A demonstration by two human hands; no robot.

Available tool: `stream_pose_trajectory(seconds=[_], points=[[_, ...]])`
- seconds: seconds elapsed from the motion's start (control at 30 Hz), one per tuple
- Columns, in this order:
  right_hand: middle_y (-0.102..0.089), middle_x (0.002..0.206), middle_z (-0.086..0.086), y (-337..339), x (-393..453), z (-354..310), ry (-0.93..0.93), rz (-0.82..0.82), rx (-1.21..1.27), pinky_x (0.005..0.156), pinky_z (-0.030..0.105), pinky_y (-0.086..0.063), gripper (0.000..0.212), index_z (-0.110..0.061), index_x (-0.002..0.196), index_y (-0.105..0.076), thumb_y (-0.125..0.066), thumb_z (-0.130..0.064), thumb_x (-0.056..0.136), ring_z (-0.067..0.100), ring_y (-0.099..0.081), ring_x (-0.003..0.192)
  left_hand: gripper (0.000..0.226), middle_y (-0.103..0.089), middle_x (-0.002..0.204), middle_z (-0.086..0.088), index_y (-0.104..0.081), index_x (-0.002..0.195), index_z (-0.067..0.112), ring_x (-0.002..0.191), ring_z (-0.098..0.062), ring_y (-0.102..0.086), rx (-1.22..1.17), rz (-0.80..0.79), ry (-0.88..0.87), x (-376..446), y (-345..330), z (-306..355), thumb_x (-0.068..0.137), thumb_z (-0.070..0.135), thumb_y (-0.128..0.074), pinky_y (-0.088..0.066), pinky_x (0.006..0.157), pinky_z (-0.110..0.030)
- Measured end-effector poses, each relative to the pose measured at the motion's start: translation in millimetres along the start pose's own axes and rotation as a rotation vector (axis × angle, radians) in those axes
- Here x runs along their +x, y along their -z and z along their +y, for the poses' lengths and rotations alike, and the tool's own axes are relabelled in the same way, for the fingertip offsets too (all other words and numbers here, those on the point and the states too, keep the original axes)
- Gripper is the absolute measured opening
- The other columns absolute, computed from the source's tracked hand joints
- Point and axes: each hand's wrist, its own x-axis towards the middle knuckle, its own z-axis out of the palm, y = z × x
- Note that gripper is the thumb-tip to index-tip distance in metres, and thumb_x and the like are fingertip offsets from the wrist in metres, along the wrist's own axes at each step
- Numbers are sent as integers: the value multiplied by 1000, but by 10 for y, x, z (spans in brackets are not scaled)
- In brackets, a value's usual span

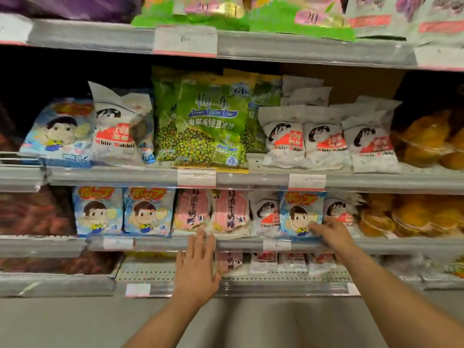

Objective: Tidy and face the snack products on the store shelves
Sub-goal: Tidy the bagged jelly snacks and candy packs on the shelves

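Snack bags fill three shelf levels in front of me. My right hand (331,233) rests its fingers on the lower right corner of a blue cartoon-boy bag (300,214) that stands among white White Rabbit bags (266,214) on the third shelf. My left hand (198,264) is flat and open, fingers up, against the shelf edge (238,243) below two pink milk-candy bags (211,209). Whether the right hand grips the blue bag is unclear. Two more blue cartoon-boy bags (123,212) stand further left on that shelf.
On the shelf above stand green mung-bean bags (208,126), White Rabbit bags (326,141) and a blue bag (60,131). Orange packs (431,139) sit at the right. The bottom shelf (163,275) holds small pink and white packs. Price tags (197,178) line the rails.
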Motion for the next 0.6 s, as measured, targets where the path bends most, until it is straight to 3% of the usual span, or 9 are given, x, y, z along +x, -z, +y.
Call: stream_pose_trajectory(seconds=[0.07,0.13,0.23,0.33,0.43,0.5,0.57,0.6], points=[[-72,103,7,-22,118,33,27,18,12,72,34,-52,34,-9,121,-64,-75,-23,91,20,-68,89,94,42,160,-7,26,158,25,154,-36,23,60,-4,-22,142,-61,-6,96,60,-36,-11,124,-59],[-71,100,7,-105,164,129,80,27,-20,80,38,-54,43,-11,124,-61,-77,-31,89,22,-68,90,101,48,156,-7,37,151,25,149,-37,32,72,12,-44,223,-205,-17,94,65,-35,-6,125,-60],[-68,102,11,-184,176,226,98,78,12,85,46,-54,48,-14,123,-57,-79,-35,86,27,-67,92,109,46,158,-5,40,149,30,149,-36,31,90,39,-31,275,-300,-80,89,65,-44,-11,124,-62],[-70,93,9,-89,34,158,142,76,14,84,50,-56,33,-10,101,-60,-81,-28,84,27,-68,89,109,52,153,-3,44,146,32,148,-32,35,118,-14,-31,266,-285,-98,91,61,-45,-8,125,-60],[-62,65,-3,72,-135,48,243,55,-150,62,30,-47,34,-10,76,-58,-84,-31,78,15,-60,63,111,57,149,-5,47,143,30,147,-33,37,172,-28,-32,278,-235,-61,92,63,-46,-5,126,-58],[-56,49,-11,159,-266,-19,327,40,-315,50,17,-38,23,-19,73,-64,-84,-27,82,5,-54,48,111,57,148,-6,48,143,29,146,-33,38,187,-42,-21,263,-221,-39,94,62,-46,-4,126,-57],[-65,60,-16,217,-374,-26,455,21,-445,57,12,-45,10,-23,91,-73,-81,-26,86,-2,-61,57,110,57,148,-4,47,143,29,147,-32,38,197,-61,-13,234,-213,-27,94,60,-46,-6,126,-57],[-71,72,-15,230,-433,-45,507,22,-473,64,13,-48,16,-24,100,-76,-79,-31,87,-1,-65,66,110,57,148,-4,47,144,29,147,-32,38,197,-66,-13,229,-216,-37,94,60,-46,-6,126,-57]])
